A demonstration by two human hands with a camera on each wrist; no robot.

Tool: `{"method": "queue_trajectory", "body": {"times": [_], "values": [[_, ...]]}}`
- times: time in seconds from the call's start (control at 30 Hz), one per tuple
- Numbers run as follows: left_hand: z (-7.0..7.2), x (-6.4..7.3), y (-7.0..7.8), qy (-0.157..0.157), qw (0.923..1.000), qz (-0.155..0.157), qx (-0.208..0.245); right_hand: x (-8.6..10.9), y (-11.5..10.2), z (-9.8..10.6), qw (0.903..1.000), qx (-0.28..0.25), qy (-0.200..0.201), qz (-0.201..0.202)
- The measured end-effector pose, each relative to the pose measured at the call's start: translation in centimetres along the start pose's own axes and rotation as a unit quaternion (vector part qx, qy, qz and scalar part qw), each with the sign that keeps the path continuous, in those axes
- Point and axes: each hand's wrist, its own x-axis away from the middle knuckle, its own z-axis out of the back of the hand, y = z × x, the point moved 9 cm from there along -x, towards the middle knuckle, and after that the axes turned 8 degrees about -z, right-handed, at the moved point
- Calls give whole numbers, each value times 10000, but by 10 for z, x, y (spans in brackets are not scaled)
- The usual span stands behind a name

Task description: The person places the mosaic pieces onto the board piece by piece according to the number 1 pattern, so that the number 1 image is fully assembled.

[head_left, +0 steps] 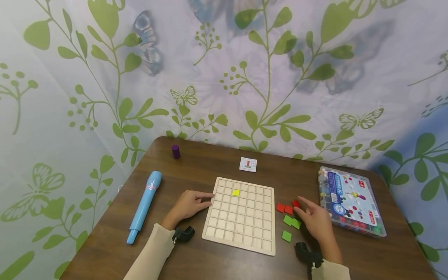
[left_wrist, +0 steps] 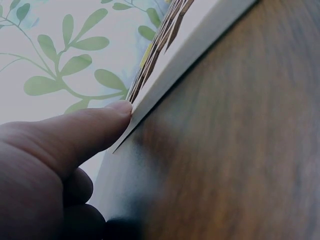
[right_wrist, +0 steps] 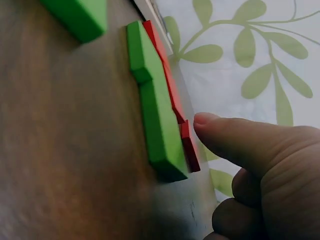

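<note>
A pale wooden grid board point(head_left: 239, 217) lies on the table with one yellow tile point(head_left: 235, 192) in an upper cell. My left hand point(head_left: 189, 206) is at the board's left edge, and its thumb tip point(left_wrist: 120, 107) touches the rim in the left wrist view. To the right of the board, my right hand point(head_left: 315, 221) reaches over a red tile point(head_left: 296, 203), thumb and index finger apart on either side of it. Two other red tiles point(head_left: 280, 207) lie beside that one. Just below are green tiles point(head_left: 288, 220), two together and one apart nearer the front.
A small pattern card point(head_left: 248, 164) lies behind the board. At the right is a clear plastic case point(head_left: 353, 202) of colourful pieces. On the left lie a light blue tube-shaped object point(head_left: 145, 208) and a dark purple cylinder point(head_left: 176, 151). A leaf-patterned cloth point(head_left: 224, 77) hangs behind the table.
</note>
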Motion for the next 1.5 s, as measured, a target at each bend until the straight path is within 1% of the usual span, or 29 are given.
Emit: {"method": "queue_trajectory", "body": {"times": [0.17,0.33,0.47,0.67,0.9,1.13,1.3,1.5], "values": [[-1,1,-3,-32,9999,89,-56,-1,-1,-2,9999,120,-114,20],[0,0,-1,-16,10000,60,-58,-3,-1,-3,9994,237,-237,-18],[-1,0,-2,-21,10000,65,-57,-4,0,-6,9990,346,-290,37],[0,0,-2,5,10000,68,-50,-6,-1,-8,9982,508,-235,193],[0,2,0,-22,9998,184,-65,-6,1,-9,9985,458,-288,37],[1,2,3,2,9998,187,-28,-6,1,-9,9985,512,-213,17],[1,2,4,1,9998,174,10,-6,3,-9,9985,509,-196,-38],[2,2,5,53,10000,27,-15,-6,-2,-9,9983,575,-128,42]]}}
